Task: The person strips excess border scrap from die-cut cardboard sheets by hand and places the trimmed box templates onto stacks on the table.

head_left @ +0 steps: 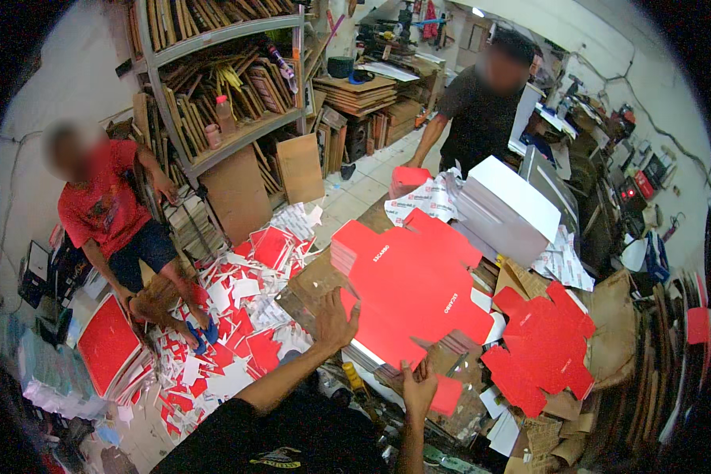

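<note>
A tall stack of red die-cut cardboard box blanks [415, 276] lies on the worktable in front of me. My left hand [336, 322] rests against its left edge, fingers stretched out. At the near corner, my right hand [419, 387] has its thumb and fingers pinched on the edge of a blank. Just right of those fingers is a small red cardboard piece [448, 396]; whether the hand touches it I cannot tell. A second, lower pile of red blanks [539, 340] sits to the right.
Red and white offcuts [237, 304] cover the floor at left, by a seated person [107, 197] in a red shirt. Across the table another person [482, 110] has a hand on a red stack [411, 177]. A white block of sheets [509, 201] stands at the far right. A yellow-handled tool [352, 374] lies near me.
</note>
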Demonstrator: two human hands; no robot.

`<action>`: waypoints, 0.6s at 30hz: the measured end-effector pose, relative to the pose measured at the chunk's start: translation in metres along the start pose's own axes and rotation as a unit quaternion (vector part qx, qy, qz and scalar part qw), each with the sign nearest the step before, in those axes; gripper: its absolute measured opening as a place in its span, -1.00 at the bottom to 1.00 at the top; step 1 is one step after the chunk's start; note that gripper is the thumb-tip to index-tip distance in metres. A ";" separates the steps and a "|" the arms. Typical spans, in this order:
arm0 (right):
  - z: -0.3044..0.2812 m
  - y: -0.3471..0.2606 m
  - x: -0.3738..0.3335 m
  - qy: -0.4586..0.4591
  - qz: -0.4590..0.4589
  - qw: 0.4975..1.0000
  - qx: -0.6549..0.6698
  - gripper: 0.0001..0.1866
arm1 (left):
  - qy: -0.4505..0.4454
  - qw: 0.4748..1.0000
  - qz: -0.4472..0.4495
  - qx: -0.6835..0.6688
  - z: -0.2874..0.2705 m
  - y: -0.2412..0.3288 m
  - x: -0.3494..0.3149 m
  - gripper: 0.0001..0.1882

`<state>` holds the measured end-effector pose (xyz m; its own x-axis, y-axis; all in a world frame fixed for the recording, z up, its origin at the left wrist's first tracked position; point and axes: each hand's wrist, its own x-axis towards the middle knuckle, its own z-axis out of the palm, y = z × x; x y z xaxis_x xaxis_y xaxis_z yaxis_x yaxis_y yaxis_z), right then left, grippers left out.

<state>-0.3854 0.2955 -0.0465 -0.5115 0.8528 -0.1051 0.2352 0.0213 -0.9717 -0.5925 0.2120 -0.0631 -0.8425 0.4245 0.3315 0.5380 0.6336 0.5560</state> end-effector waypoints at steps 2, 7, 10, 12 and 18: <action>-0.001 0.017 0.007 -0.006 -0.037 0.997 -0.074 -0.40 | 0.034 0.999 0.030 -0.007 0.000 0.000 0.002 -0.34; -0.001 0.051 0.015 -0.026 -0.053 0.998 0.004 -0.57 | 0.028 0.999 0.031 0.001 0.008 -0.005 -0.003 -0.36; -0.032 0.042 0.025 -0.058 0.002 0.998 -0.016 -0.63 | 0.069 0.996 0.055 0.032 0.005 -0.011 -0.002 -0.37; -0.068 0.025 0.039 -0.102 0.053 0.993 -0.038 -0.68 | 0.089 0.994 0.056 0.035 0.002 -0.006 -0.002 -0.37; -0.166 -0.082 0.068 -0.053 -0.004 0.996 -0.077 -0.73 | 0.059 0.997 0.058 -0.003 -0.005 0.001 -0.001 -0.39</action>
<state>-0.3021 0.4387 0.0612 -0.5963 0.7927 -0.1264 0.3506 0.1155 -0.9294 -0.5909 0.2090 -0.0589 -0.7721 0.4158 0.4806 0.6321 0.5805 0.5132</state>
